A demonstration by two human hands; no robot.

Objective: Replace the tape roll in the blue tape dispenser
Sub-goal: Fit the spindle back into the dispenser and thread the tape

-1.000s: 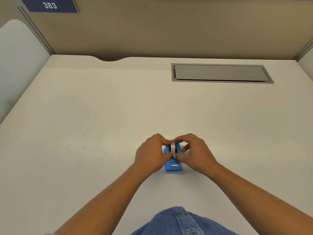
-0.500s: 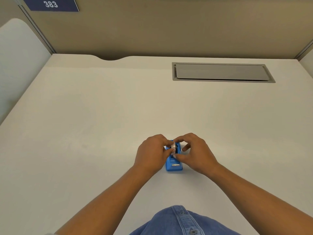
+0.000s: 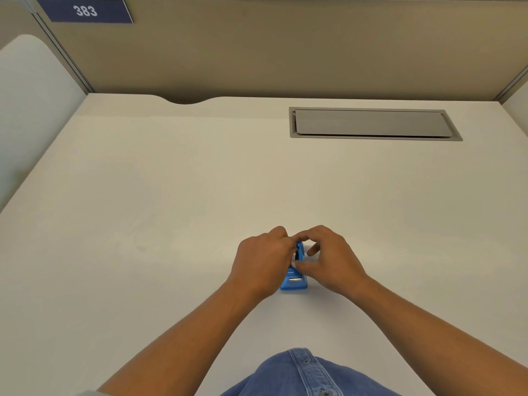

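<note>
The blue tape dispenser (image 3: 294,281) stands on the white desk (image 3: 171,224), its metal cutter end facing me. My right hand (image 3: 331,258) pinches the dispenser's upper body between thumb and forefinger. My left hand (image 3: 263,261) is curled against the dispenser's left side, its fingertips closed on the tape roll (image 3: 294,255). Only a white sliver of the roll shows past those fingers. The dispenser's cradle shows as a dark open slot.
A grey recessed cable hatch (image 3: 371,124) lies in the desk at the far right. Beige partition walls close off the back and sides, with a "383" sign (image 3: 85,10) at the top left. My denim shirt (image 3: 303,375) is at the near edge.
The roll, earlier seen standing on edge in the dispenser between both hands' fingertips, has slid left under my left fingers. The cradle slot now shows dark. The dispenser stayed where it was.
</note>
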